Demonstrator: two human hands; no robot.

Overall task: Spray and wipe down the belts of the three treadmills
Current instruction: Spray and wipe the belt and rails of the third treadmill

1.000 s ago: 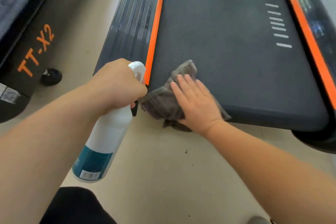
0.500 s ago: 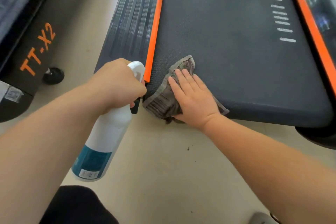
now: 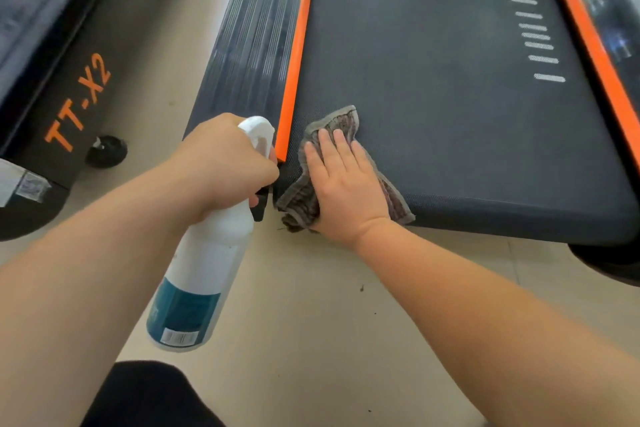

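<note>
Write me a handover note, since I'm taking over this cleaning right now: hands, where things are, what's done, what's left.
Left hand grips the spray bottle, held over the floor beside the orange strip.
Right hand lies flat, pressing the grey cloth on the near left corner of the belt.
Done: how much of this belt is wiped, I cannot tell.
Left: likely the rest of this belt, the TT-X2 treadmill on the left, and a third, not in view.

Our L hand is curled round the spray bottle neck, forearm in from near left. Our R hand lies flat, fingers straight & together, pressing the cloth, arm reaching fwd from near right.
</note>
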